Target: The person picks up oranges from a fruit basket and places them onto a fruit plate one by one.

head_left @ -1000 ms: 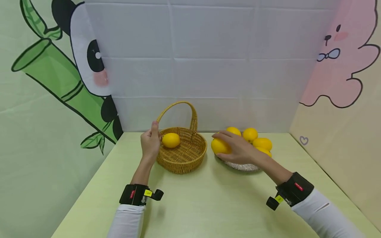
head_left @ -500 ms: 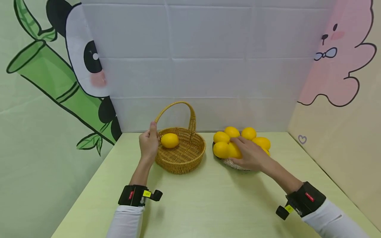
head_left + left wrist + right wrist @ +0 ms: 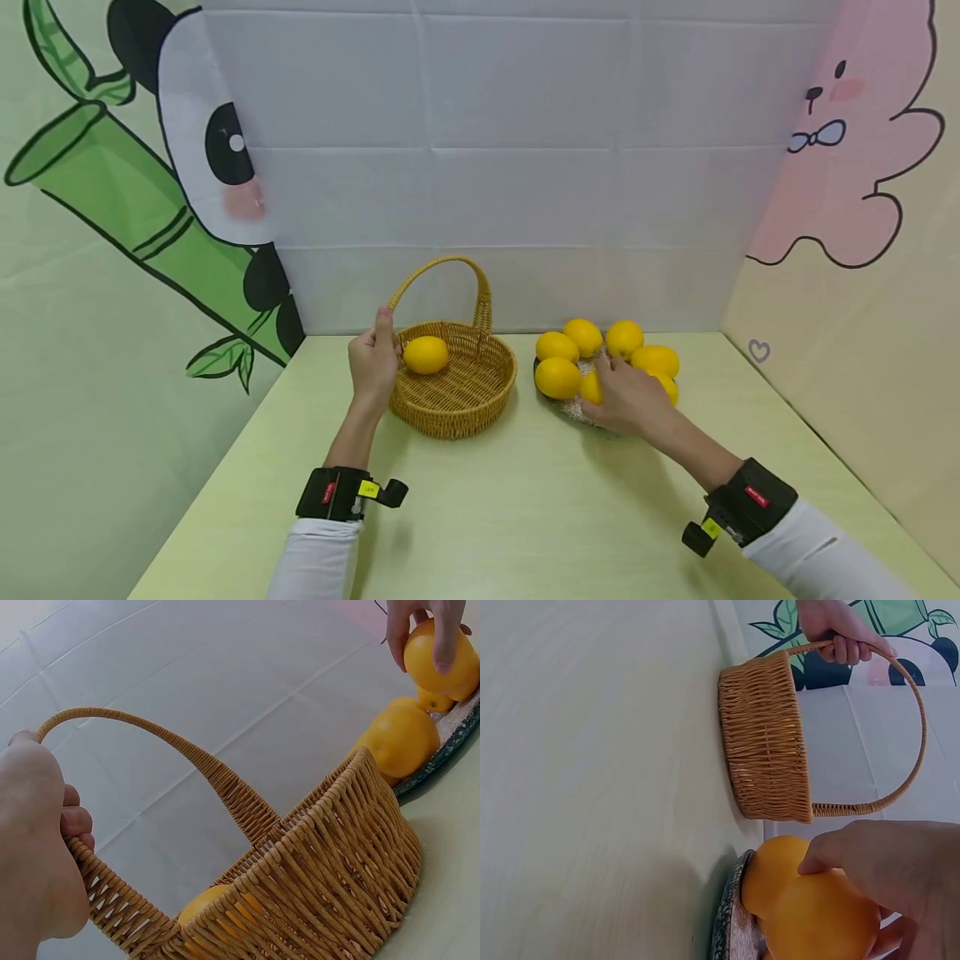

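My left hand (image 3: 371,367) grips the handle of a round woven basket (image 3: 450,423) low on its left side. One lemon (image 3: 425,355) lies inside the basket, toward the left. Over the front of a speckled plate (image 3: 573,410), my right hand (image 3: 630,398) holds a lemon (image 3: 821,919) between thumb and fingers. In the head view that hand covers much of the lemon and the plate's right front. More lemons sit around the plate, among them a front-left lemon (image 3: 558,378) and a back lemon (image 3: 582,337).
Basket and plate stand side by side on a pale table (image 3: 480,517), near a white back wall (image 3: 525,183). Cartoon drawings cover the side walls. Black camera bands are strapped to both wrists.
My right hand has moved from the plate's left side to the right, a lemon in its fingers, uncovering the lemons on the left. The left hand keeps its grip on the basket handle.
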Action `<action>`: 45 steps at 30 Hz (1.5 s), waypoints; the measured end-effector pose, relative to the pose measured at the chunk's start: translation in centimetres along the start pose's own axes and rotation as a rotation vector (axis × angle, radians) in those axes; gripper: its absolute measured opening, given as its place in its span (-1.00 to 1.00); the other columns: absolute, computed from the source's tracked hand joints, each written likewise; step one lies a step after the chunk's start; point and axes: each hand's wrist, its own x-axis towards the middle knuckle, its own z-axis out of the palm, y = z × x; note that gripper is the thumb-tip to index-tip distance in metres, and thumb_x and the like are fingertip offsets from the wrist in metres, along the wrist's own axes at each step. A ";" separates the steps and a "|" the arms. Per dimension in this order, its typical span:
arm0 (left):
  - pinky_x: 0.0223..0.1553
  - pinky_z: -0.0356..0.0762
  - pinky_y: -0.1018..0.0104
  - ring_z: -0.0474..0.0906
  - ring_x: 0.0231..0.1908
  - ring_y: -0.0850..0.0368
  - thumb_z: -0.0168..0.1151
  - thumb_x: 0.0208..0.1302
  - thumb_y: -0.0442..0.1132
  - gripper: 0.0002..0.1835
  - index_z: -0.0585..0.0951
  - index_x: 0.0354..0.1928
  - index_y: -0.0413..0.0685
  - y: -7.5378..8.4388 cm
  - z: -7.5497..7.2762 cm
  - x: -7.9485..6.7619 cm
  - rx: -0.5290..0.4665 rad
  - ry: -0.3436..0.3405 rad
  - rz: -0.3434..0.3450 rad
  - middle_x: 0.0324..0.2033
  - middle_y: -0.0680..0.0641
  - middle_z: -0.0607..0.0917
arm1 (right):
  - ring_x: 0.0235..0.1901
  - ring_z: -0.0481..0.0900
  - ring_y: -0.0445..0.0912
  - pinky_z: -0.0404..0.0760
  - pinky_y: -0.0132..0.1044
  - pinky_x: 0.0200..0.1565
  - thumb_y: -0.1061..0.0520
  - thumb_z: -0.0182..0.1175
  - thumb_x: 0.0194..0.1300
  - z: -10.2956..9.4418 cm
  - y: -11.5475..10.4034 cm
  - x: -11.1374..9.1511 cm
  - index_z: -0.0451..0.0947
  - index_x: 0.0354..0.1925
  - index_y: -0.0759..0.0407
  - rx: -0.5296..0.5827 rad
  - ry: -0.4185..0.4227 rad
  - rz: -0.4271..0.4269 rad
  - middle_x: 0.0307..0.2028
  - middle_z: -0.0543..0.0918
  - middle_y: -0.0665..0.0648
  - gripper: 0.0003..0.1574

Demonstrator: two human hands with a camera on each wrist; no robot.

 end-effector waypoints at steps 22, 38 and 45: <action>-0.76 0.03 0.46 0.11 -0.78 0.27 -0.04 0.45 0.42 -0.22 0.26 -0.75 -0.02 0.2 0.0 -0.2 -0.010 0.001 -0.002 -0.82 0.16 0.25 | -0.43 0.54 0.06 0.50 -0.10 -0.56 -0.27 0.30 0.21 3.0 0.4 1.7 0.54 -0.23 0.25 -0.136 0.002 0.037 -0.20 0.62 0.30 -0.41; -0.77 0.02 0.45 0.09 -0.80 0.26 -0.02 0.46 0.42 -0.22 0.25 -0.78 0.03 0.0 -0.1 -0.4 -0.009 0.002 0.002 -0.83 0.15 0.24 | -0.36 0.62 0.17 0.59 0.01 -0.51 -0.37 0.22 0.31 3.6 0.6 1.5 0.59 0.08 0.34 -0.153 0.018 0.049 -0.06 0.64 0.40 -0.18; -0.78 0.01 0.45 0.08 -0.80 0.27 -0.03 0.47 0.40 -0.22 0.26 -0.78 0.00 0.1 -0.1 -0.3 -0.014 -0.005 0.004 -0.84 0.15 0.24 | -0.28 0.64 0.24 0.63 0.06 -0.46 -0.47 0.16 0.33 2.8 0.8 1.2 0.55 0.24 0.33 -0.158 -0.024 0.064 0.03 0.62 0.44 -0.03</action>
